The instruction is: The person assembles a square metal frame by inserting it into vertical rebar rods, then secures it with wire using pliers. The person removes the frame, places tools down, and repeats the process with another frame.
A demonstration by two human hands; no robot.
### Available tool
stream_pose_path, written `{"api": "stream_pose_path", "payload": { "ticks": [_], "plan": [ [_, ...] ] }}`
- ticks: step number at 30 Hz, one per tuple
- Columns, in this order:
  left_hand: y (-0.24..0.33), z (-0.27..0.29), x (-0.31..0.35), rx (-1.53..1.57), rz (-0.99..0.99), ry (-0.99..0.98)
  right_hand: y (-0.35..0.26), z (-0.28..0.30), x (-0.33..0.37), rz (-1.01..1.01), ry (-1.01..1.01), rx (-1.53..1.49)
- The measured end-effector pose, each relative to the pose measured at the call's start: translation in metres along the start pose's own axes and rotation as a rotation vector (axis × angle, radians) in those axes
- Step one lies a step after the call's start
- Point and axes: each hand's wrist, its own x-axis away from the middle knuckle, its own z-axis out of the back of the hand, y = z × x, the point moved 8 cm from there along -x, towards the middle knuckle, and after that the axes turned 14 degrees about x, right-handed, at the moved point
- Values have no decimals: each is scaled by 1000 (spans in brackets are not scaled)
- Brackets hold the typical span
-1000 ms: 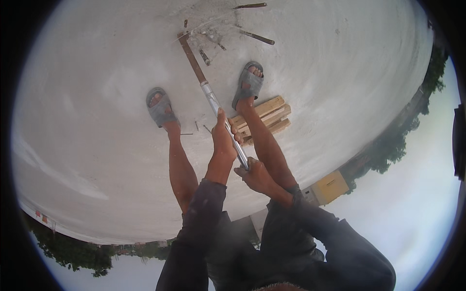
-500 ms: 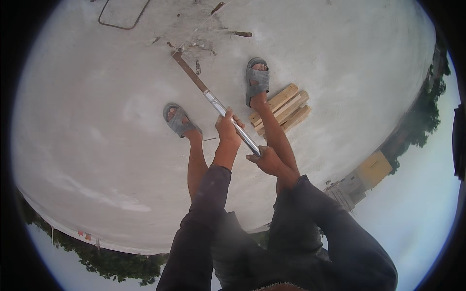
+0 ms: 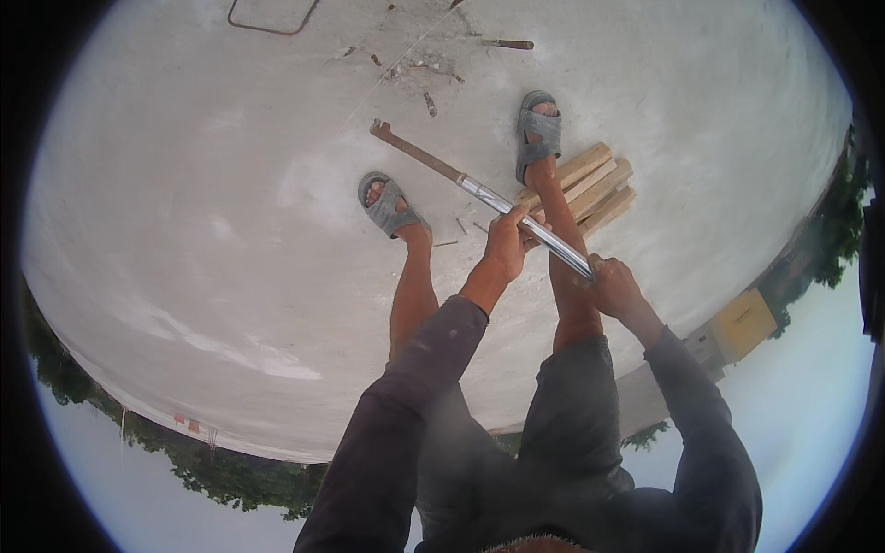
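Both my hands hold a long bar tool (image 3: pixel 418 154) with a rusty, notched end and a shiny metal pipe handle. My left hand (image 3: pixel 505 247) is wrapped round the middle of the pipe. At the pipe's near end, my right hand (image 3: pixel 616 286) is closed on it. The bar slants from far left to near right, over the ground between my feet and across my right shin. Beyond its rusty end lie small broken pieces (image 3: pixel 420 67) and a short dark piece (image 3: pixel 430 104) on the grey concrete. Whether the notched end touches the concrete, I cannot tell.
Short wooden blocks (image 3: pixel 604 192) lie beside my right foot in a grey sandal (image 3: pixel 540 129). A dark-handled tool (image 3: pixel 509 43) and a bent rod frame (image 3: pixel 274 31) lie farther off. Thin rods (image 3: pixel 446 243) rest near my left foot. A thin string crosses the debris.
The notched end has drawn back toward me from the debris. Both hands have shifted right with the pipe, my right hand swinging outward past my shin. My view has shifted too.
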Motion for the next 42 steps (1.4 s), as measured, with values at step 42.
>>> {"api": "stream_pose_path", "payload": {
  "ticks": [42],
  "plan": [
    [490,-146,221,-1505,-345,171,-72,1,94,-567,15,-751]
  ]
}}
